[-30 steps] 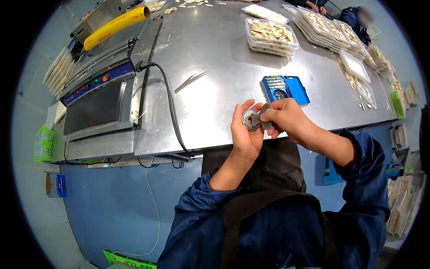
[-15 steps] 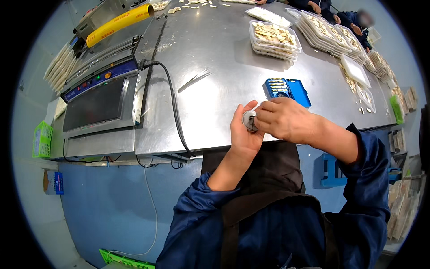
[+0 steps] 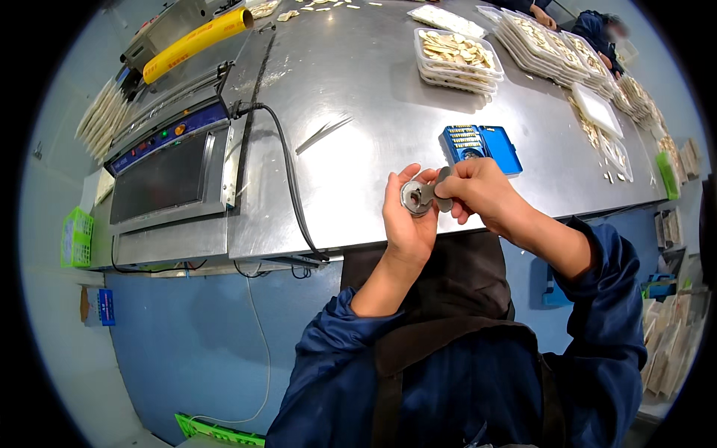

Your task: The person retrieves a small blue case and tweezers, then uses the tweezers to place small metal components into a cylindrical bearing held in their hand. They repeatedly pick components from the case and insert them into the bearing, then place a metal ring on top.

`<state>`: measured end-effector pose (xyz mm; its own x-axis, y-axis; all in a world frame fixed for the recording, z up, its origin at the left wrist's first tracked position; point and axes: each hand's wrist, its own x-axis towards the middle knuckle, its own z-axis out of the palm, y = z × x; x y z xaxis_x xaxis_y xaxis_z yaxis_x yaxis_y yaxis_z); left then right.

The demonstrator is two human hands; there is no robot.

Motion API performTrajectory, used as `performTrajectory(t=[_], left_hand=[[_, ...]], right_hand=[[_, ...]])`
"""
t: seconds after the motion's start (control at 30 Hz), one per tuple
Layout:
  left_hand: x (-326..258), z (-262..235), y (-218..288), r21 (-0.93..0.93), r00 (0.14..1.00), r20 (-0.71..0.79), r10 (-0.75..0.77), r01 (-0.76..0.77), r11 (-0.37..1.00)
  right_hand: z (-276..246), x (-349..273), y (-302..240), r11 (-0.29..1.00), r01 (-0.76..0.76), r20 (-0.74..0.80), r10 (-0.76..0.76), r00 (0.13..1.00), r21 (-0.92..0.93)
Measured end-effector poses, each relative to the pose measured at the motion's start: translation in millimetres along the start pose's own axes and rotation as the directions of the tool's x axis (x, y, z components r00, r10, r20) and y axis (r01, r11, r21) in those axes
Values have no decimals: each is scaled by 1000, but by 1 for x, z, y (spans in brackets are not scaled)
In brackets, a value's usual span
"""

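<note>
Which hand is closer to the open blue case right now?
The right hand. It is just on the near side of the blue case; the left hand is farther off, to the case's left.

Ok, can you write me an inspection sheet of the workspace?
Surface: steel table, pale crumbs near the machine.
Things: round metal piece with a hole, grey metal piece, open blue case.
Clutter: thin strips, stacked trays of pale slices.
Hands: left hand cradles the round piece; right hand pinches the grey one.
Cables: black cable from machine to near table edge; white cable on floor.
Surroundings: green basket at left; a person at far right.
</note>
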<state>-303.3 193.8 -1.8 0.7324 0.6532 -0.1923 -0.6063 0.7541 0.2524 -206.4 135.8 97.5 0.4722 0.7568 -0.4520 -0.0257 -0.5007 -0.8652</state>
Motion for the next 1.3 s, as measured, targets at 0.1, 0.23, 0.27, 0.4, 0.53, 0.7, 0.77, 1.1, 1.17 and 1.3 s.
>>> performTrajectory(t=[0.1, 0.23, 0.27, 0.4, 0.53, 0.7, 0.77, 1.1, 1.17, 1.3], left_hand=[[0, -1, -5, 12, 1000, -11, 5, -5, 1000], [0, -1, -6, 49, 998, -58, 21, -18, 999], [-1, 0, -6, 51, 999, -51, 16, -14, 999], [3, -9, -6, 58, 999, -18, -31, 32, 998], [7, -15, -4, -11, 995, 72, -73, 73, 997], [11, -13, 8, -117, 988, -35, -149, 144, 983], [10, -9, 16, -224, 993, -64, -103, 86, 971], [-14, -10, 76, -321, 993, -53, 106, -118, 940], [-17, -3, 77, -305, 993, -78, 87, -107, 946], [-18, 1, 67, -280, 998, -59, 24, -40, 959]], right_hand=[[2, 4, 4, 998, -54, -19, 55, 998, 42], [10, 1, 1, 998, -59, -2, 59, 998, 28], [11, -2, -1, 998, -60, 4, 59, 998, 17], [10, 5, -4, 987, 1, 33, 4, 999, -159], [-1, 8, -5, 352, 666, 380, -609, 697, -658], [-4, 1, -27, -386, 748, 799, -514, 311, -540], [-3, 6, -19, -118, 753, 517, -794, 320, -647], [21, 73, 34, 922, 101, -52, -130, 990, -375], [24, 66, 33, 750, 248, -59, -357, 932, -613], [22, 21, 9, 178, 611, 248, -800, 546, -772]])
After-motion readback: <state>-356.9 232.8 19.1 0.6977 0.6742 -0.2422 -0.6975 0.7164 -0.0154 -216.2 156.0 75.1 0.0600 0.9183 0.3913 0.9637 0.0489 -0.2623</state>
